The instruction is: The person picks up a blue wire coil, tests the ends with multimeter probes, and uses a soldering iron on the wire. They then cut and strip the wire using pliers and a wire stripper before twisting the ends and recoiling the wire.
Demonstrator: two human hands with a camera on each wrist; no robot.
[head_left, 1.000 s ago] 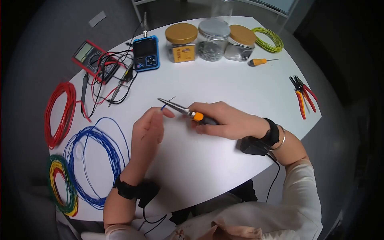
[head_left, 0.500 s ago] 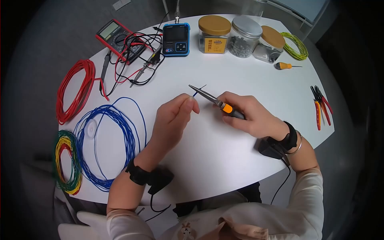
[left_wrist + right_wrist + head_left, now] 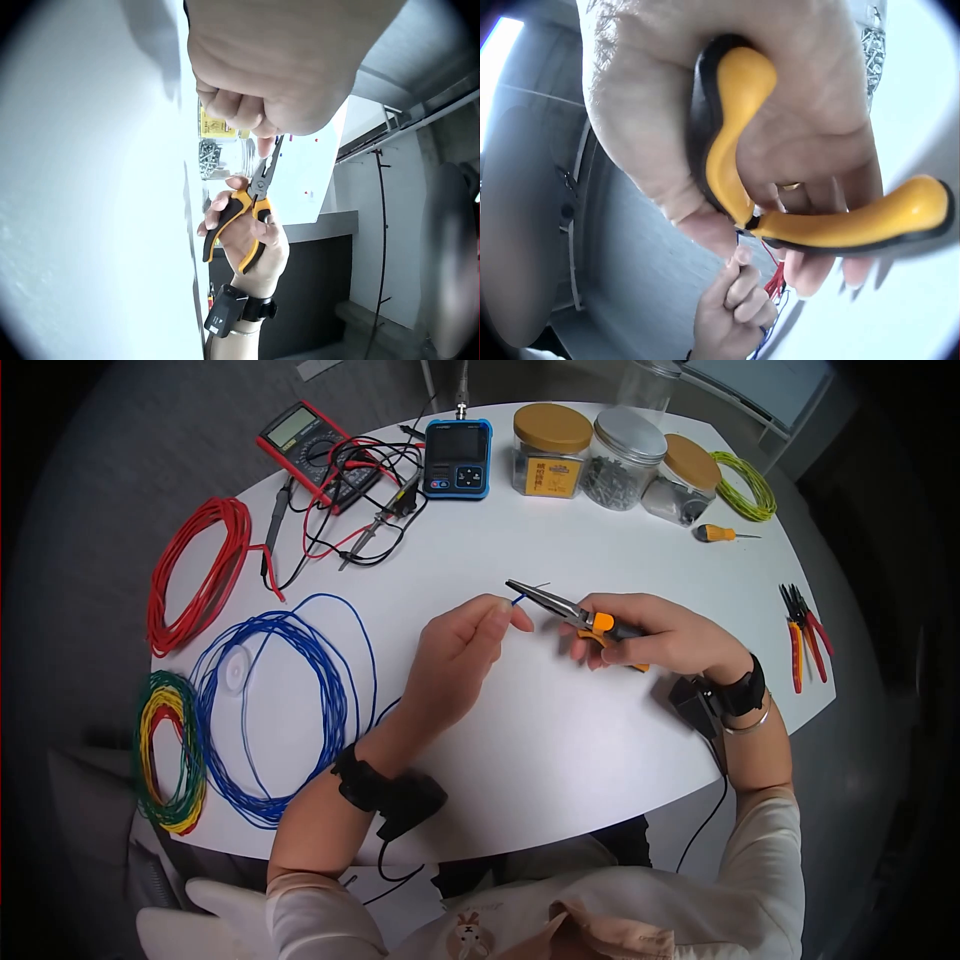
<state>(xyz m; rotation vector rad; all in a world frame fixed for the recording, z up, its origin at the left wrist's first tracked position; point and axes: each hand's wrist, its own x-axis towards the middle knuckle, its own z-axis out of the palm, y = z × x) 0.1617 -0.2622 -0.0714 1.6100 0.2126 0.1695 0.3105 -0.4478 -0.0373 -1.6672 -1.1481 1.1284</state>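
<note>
My left hand (image 3: 458, 655) pinches a blue wire (image 3: 518, 600) between thumb and forefinger, with a short blue length standing out past the fingertips. A thin stripped-looking end shows just beyond the jaws of the needle-nose pliers (image 3: 562, 604), which cross the wire in the head view. My right hand (image 3: 672, 635) holds these pliers by their orange and black handles. Those handles (image 3: 810, 229) stand wide apart in the right wrist view, one against the palm and the other by the fingers. In the left wrist view the pliers' jaws are parted close to the left fingertips.
A blue wire coil (image 3: 335, 710), a red coil (image 3: 235, 560) and a multicoloured coil (image 3: 192, 780) lie at left. Behind are a multimeter (image 3: 295, 435) with tangled leads, a blue-framed tester (image 3: 487, 460), lidded jars (image 3: 550, 430), and a screwdriver (image 3: 715, 533). More pliers (image 3: 795, 635) lie at right.
The pliers' handles have spread apart in my right hand, and its fingers have loosened. My left hand keeps its pinch on the blue wire. The head view has swung, shifting the whole table rightward.
</note>
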